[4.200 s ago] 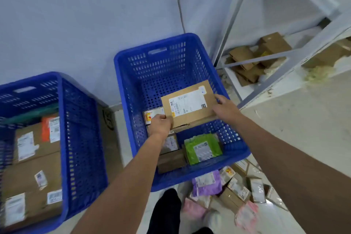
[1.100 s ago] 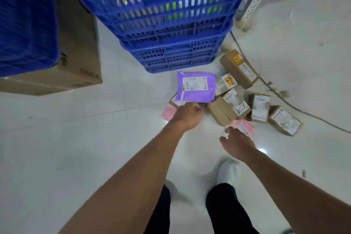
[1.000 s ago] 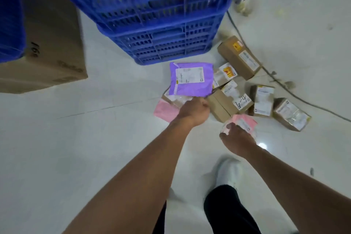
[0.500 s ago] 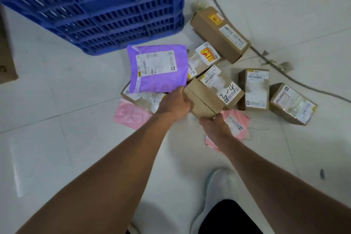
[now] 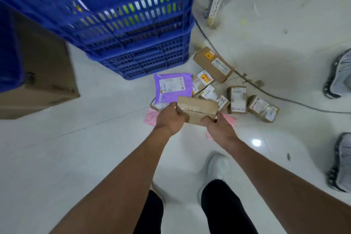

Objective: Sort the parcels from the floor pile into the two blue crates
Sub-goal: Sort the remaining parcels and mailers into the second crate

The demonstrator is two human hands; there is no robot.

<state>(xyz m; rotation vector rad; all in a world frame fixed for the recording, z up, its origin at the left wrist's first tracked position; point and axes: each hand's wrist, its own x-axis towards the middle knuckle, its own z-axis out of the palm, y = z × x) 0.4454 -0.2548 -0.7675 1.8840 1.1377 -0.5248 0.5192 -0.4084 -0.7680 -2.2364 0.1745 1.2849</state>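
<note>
Both hands grasp 1 brown cardboard box [image 5: 197, 109], rectangular, with a strip of glossy tape along its top. The left hand [image 5: 170, 118] curls its fingers round the left end, and the right hand [image 5: 218, 129] grips the lower right corner. The box is held over the parcel pile, just in front of a smooth purple plastic mailer [image 5: 172, 89] with a white label. Thin pink bags [image 5: 151, 118] lie flat under the hands. The pile rests on the shiny white tile floor [image 5: 76, 157], near the corner of a blue crate [image 5: 136, 30] with lattice walls. A 2nd blue crate [image 5: 9, 53] sits on a plain carton [image 5: 43, 74].
</note>
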